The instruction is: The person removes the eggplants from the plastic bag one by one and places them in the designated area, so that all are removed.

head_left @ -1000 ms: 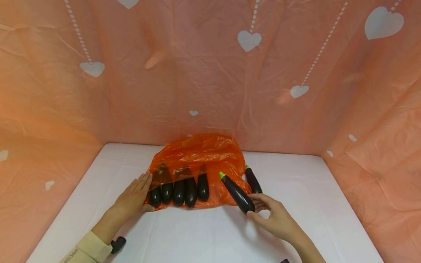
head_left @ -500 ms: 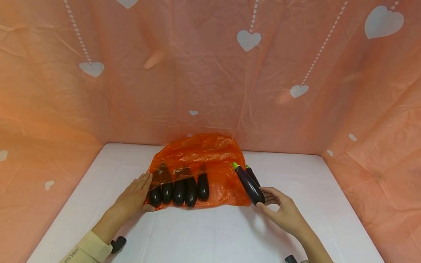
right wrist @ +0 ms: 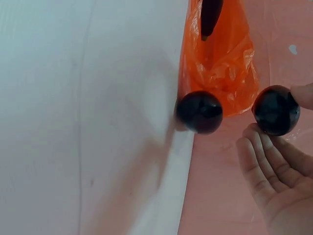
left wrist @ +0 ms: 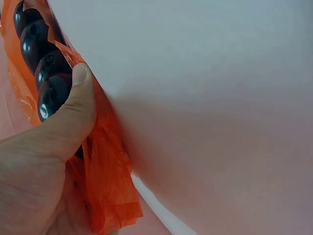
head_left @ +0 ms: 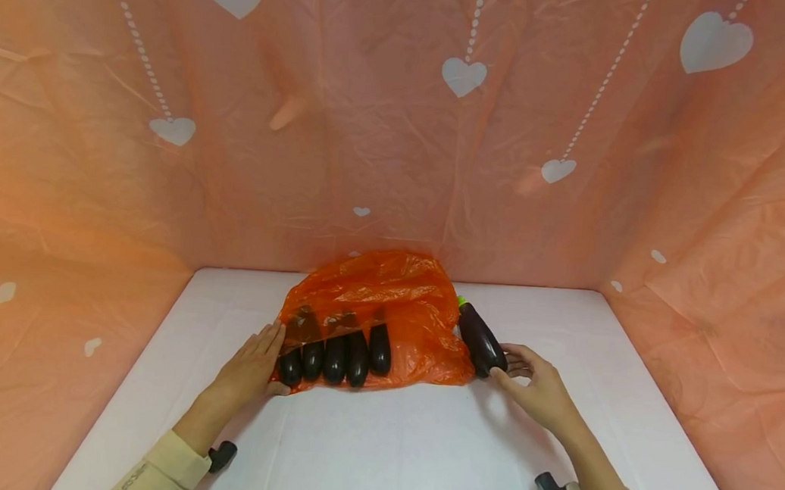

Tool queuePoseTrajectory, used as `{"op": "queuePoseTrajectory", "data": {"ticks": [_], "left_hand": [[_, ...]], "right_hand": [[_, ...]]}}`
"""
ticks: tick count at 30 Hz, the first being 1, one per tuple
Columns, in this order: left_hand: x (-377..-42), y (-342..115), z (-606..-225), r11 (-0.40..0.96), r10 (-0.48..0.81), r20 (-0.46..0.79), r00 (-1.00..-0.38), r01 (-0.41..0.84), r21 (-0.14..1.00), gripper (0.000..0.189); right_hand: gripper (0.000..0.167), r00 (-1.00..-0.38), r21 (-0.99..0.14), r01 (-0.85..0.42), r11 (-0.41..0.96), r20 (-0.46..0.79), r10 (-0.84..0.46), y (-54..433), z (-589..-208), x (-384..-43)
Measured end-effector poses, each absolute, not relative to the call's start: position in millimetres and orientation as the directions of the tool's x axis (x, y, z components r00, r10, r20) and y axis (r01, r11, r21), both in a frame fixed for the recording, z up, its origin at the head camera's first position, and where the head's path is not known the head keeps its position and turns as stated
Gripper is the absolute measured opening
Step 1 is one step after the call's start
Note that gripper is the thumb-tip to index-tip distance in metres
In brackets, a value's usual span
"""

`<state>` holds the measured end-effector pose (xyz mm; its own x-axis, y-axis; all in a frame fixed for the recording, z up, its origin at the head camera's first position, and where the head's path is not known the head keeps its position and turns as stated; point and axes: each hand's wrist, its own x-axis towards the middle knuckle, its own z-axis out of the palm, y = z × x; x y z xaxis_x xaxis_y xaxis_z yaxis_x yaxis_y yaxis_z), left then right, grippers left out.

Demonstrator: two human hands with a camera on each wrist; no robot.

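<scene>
My right hand (head_left: 534,388) pinches the blunt end of a dark eggplant (head_left: 482,338) with a green tip, just right of the bag. Thumb and fingers touch this eggplant (right wrist: 276,110) in the right wrist view. A second loose eggplant (right wrist: 199,111) lies beside it; the held one hides it in the head view. Several eggplants (head_left: 334,359) lie side by side in the mouth of an orange plastic bag (head_left: 419,353), their upper parts under the film. At the bag's left edge, my left hand (head_left: 247,364) holds the film, its thumb (left wrist: 80,98) across the rim.
A white tabletop (head_left: 350,455) extends in front of the bag. Orange sheeting with white hearts (head_left: 398,162) encloses the back and both sides. Black wrist devices (head_left: 222,457) show near both sleeves.
My right hand has carried its eggplant rightward, from over the bag to beside it, now covering the loose eggplant there. The left hand and the bagged eggplants have stayed put.
</scene>
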<state>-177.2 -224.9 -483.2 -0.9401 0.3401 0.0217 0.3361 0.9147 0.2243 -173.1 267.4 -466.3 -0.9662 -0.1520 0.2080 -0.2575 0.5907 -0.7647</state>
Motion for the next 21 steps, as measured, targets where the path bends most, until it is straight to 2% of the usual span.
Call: {"op": "queuePoseTrajectory", "data": {"ticks": [21], "left_hand": [[-178.5, -227.3, -488.6, 0.911, 0.338, 0.036, -0.940, 0.337, 0.237, 0.110]], "right_hand": [[0.048, -0.993, -0.765, -0.117, 0.634, 0.106, -0.055, 278.4, -475.4, -189.4]]}}
